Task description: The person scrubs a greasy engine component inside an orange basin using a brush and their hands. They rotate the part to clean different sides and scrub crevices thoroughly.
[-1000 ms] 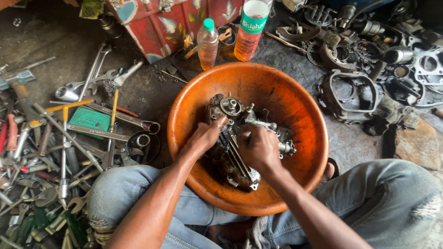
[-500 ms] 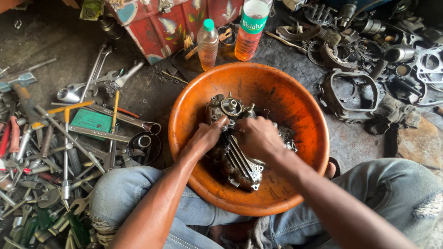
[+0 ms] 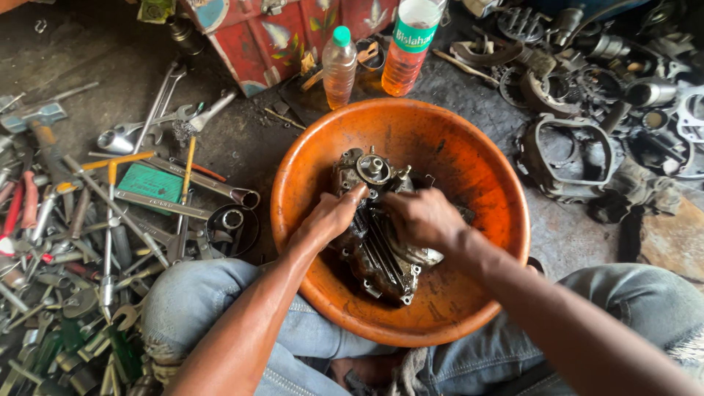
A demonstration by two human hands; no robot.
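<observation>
Two bare hands press down on a grimy grey metal engine part with ribbed fins (image 3: 385, 253), low in a big round orange bowl (image 3: 484, 293). One, the left hand (image 3: 330, 218), lies curled on its top edge, thumb up by a round knob. Beside it, the right hand (image 3: 424, 217) is cupped over the middle; what its fingers pinch, I cannot tell. It looks heavy, hard and oily, so slippery. Best held by the fins. Left of the hands lie many spanners (image 3: 158, 132).
</observation>
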